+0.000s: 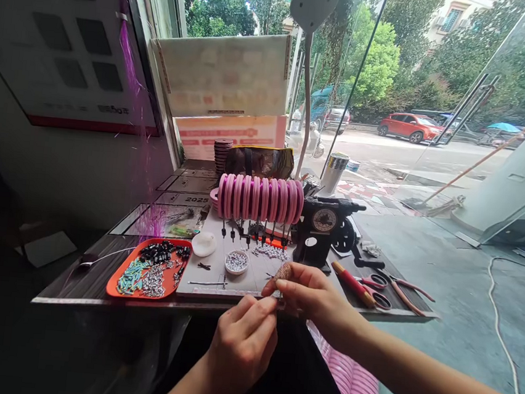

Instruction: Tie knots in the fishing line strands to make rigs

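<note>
My left hand [245,338] is closed at the table's front edge, its fingertips pinched together. Just above and touching it, my right hand [305,291] pinches with thumb and forefinger. Whatever the fingertips hold is too small to make out. Beyond the hands, a row of pink spools [262,199] sits on a black hand-cranked winder [322,221]. Below the spools hang several small black weights [233,234]. A small white bowl of beads [236,261] stands left of my right hand, on a pale board [208,283]. More loose beads [271,252] lie behind it.
An orange tray [112,283] at the left holds black, silver and turquoise pieces. By it lies a white round lid [203,244]. To the right are a red-and-yellow handled tool [352,284], scissors [377,288] and pliers [408,295]. Wrapped pink spools [356,385] stand below the table.
</note>
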Demonstrator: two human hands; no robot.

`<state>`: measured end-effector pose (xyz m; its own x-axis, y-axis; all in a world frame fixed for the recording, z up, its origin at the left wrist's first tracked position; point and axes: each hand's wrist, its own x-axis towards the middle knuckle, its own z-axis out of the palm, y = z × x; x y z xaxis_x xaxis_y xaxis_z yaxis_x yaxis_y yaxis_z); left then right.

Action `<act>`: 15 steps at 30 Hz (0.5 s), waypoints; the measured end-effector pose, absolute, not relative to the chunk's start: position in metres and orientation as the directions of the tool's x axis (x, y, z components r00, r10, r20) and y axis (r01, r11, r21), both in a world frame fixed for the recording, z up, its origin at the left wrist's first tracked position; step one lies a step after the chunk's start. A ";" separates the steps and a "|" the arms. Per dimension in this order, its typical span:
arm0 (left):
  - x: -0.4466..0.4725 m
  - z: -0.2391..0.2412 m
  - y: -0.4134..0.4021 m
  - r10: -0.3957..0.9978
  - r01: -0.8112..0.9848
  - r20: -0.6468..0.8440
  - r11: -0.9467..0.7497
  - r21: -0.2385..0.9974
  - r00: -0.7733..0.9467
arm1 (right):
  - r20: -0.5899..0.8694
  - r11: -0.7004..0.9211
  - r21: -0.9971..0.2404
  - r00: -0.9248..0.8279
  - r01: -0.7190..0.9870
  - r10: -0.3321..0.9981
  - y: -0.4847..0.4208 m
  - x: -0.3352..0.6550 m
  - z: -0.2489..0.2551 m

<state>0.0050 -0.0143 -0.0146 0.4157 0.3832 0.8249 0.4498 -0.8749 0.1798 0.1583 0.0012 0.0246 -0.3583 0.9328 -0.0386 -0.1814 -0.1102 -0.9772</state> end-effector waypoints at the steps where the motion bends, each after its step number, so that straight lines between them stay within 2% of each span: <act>1: 0.005 -0.012 -0.014 0.453 0.412 0.790 -0.867 0.281 0.413 | -0.030 -0.092 -0.984 -0.372 -0.151 0.928 0.000 0.159 0.025; 2: 0.004 -0.009 -0.013 0.572 0.363 0.717 -0.816 0.449 0.398 | -0.005 -0.051 -0.993 -0.382 -0.109 0.924 -0.001 0.161 0.025; 3: 0.005 -0.006 -0.012 0.716 0.295 0.587 -0.695 0.656 0.378 | 0.041 0.024 -0.999 -0.387 -0.048 0.921 -0.004 0.162 0.025; 4: 0.005 -0.003 -0.012 0.847 0.195 0.386 -0.476 0.858 0.365 | 0.117 0.141 -0.989 -0.392 0.032 0.912 -0.007 0.164 0.025; 5: 0.005 -0.002 -0.011 0.917 0.081 0.148 -0.191 0.978 0.370 | 0.215 0.291 -0.948 -0.416 0.129 0.884 -0.011 0.166 0.026; 6: 0.005 -0.001 -0.009 0.916 -0.023 -0.070 0.086 0.996 0.394 | 0.320 0.462 -0.857 -0.467 0.228 0.824 -0.015 0.168 0.026; 7: 0.005 0.000 -0.008 0.878 -0.105 -0.227 0.296 0.949 0.422 | 0.406 0.628 -0.712 -0.546 0.314 0.733 -0.018 0.170 0.025; 8: 0.005 -0.001 -0.007 0.835 -0.161 -0.321 0.428 0.889 0.447 | 0.452 0.766 -0.529 -0.642 0.367 0.619 -0.021 0.172 0.025; 10: 0.004 -0.002 -0.004 0.790 -0.201 -0.392 0.529 0.825 0.471 | 0.435 0.911 -0.170 -0.801 0.377 0.412 -0.024 0.174 0.022; 11: 0.003 -0.003 -0.004 0.780 -0.201 -0.405 0.545 0.814 0.477 | 0.414 0.928 -0.040 -0.839 0.371 0.353 -0.024 0.174 0.020; 13: 0.003 -0.003 -0.004 0.755 -0.208 -0.433 0.585 0.784 0.492 | 0.418 0.920 0.099 -0.855 0.380 0.308 -0.025 0.173 0.014; 15: 0.003 -0.003 -0.005 0.744 -0.215 -0.450 0.606 0.766 0.494 | 0.464 0.908 0.135 -0.835 0.396 0.295 -0.024 0.170 0.008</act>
<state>0.0028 -0.0054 -0.0029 0.4945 0.7439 -0.4496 -0.2145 0.6057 0.7663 0.1697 -0.0244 0.0082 -0.8353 0.2953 0.4638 0.3963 0.9081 0.1354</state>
